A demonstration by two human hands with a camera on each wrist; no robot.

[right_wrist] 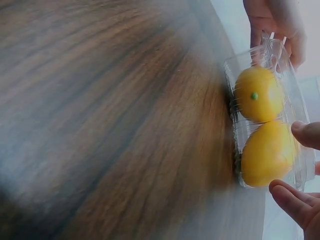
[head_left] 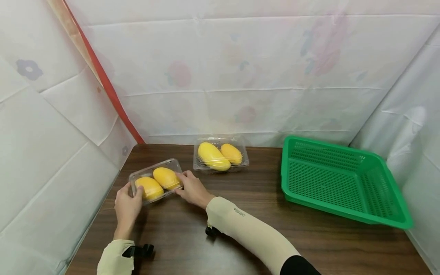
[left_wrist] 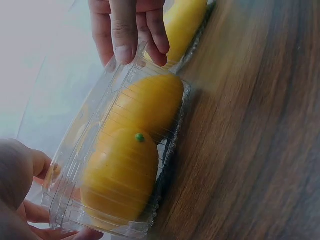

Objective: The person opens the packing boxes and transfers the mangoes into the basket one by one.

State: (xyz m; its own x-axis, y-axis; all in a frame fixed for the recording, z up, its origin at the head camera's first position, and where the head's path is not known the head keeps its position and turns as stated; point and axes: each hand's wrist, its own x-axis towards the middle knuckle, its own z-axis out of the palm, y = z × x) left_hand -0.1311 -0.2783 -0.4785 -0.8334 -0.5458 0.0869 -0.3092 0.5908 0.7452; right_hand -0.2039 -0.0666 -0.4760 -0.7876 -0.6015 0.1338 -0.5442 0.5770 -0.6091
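Observation:
My left hand [head_left: 128, 204] grips the left end of a clear plastic box [head_left: 176, 164], and my right hand [head_left: 195, 190] pinches its right end. Inside lie two yellow mangoes [head_left: 149, 188], side by side under the ribbed lid. One of them shows a small green stem dot [left_wrist: 140, 137] in the left wrist view. Tilted a little, the box is at the table's left side, close over the wood. In the right wrist view the thumb and fingers [right_wrist: 292, 202] are at the box's near end and lid.
Behind, a second clear box [head_left: 197, 164] with two yellow mangoes [head_left: 214, 156] stands at the table's back edge. A green perforated basket [head_left: 347, 218] sits on the right of the brown wooden table [head_left: 240, 206]. White patterned sheets [head_left: 220, 68] hang around three sides.

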